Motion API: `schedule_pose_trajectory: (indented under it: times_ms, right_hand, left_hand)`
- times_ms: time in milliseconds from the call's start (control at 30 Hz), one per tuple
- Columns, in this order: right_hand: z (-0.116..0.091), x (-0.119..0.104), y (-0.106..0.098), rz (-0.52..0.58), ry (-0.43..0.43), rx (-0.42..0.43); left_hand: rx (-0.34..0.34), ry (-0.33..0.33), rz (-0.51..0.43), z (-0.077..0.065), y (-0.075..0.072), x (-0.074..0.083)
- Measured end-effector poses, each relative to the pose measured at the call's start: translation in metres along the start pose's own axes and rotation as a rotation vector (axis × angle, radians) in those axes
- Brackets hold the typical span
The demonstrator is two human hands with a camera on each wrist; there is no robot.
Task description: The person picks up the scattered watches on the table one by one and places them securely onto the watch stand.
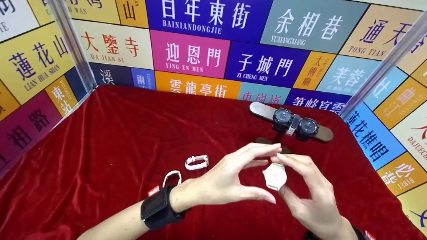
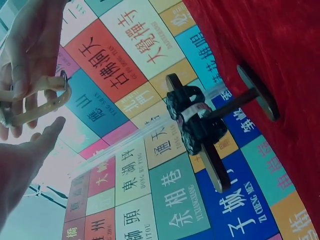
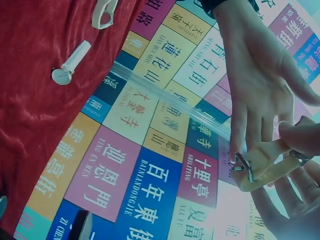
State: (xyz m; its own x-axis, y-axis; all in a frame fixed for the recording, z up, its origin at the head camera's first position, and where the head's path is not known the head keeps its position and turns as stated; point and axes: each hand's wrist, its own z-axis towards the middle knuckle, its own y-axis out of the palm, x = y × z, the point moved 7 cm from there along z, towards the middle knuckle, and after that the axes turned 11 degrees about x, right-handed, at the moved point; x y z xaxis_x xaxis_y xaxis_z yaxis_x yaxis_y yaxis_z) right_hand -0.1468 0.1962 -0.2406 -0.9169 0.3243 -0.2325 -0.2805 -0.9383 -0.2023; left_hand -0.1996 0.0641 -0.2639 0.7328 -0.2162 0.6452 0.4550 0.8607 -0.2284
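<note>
My right hand [image 1: 310, 186] pinches a cream wristwatch [image 1: 276, 177] between thumb and fingers, with its round face turned up in the head view. The watch's strap and metal buckle [image 3: 245, 167] show in the right wrist view. My left hand [image 1: 227, 181] is beside the watch, fingers extended and thumb spread apart. Its fingertips overlap the right fingertips near the top of the strap in the head view. On the cloth left of my left hand lie a white-strapped watch [image 1: 196, 162] and a cream looped watch band [image 1: 172, 177], partly hidden by the forearm.
Behind the hands a T-bar display stand [image 1: 262, 111] carries two black watches [image 1: 308, 126] and a slim band [image 1: 293, 125] between them. Red velvet cloth [image 1: 126, 140] covers the table. Colourful sign panels [image 1: 190, 55] and transparent corner posts [image 1: 383, 63] enclose its back and sides.
</note>
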Motion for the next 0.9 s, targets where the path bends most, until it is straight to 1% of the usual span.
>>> schedule_pose_trajectory:
  times_ms: [100, 233, 500, 667, 767, 900]
  right_hand:
    - [0.002, -0.006, 0.001, 0.043, -0.057, 0.045]
    - [0.003, -0.009, 0.002, 0.047, -0.1, 0.084]
    - [-0.002, -0.01, 0.004, 0.042, -0.103, 0.086]
    - [-0.003, -0.01, 0.003, 0.016, -0.098, 0.049]
    - [0.0, -0.01, 0.001, 0.045, -0.088, -0.007]
    - [0.004, -0.007, -0.002, 0.102, -0.041, -0.089]
  left_hand:
    - [0.01, 0.012, -0.018, -0.001, 0.002, 0.001]
    - [0.031, 0.01, -0.039, -0.004, 0.004, -0.002]
    - [0.06, 0.036, -0.04, -0.008, 0.005, -0.005]
    - [0.064, 0.019, -0.092, -0.008, 0.005, -0.006]
    - [0.047, -0.013, -0.144, -0.008, 0.003, -0.008]
    - [0.028, -0.077, -0.197, -0.007, -0.001, -0.012]
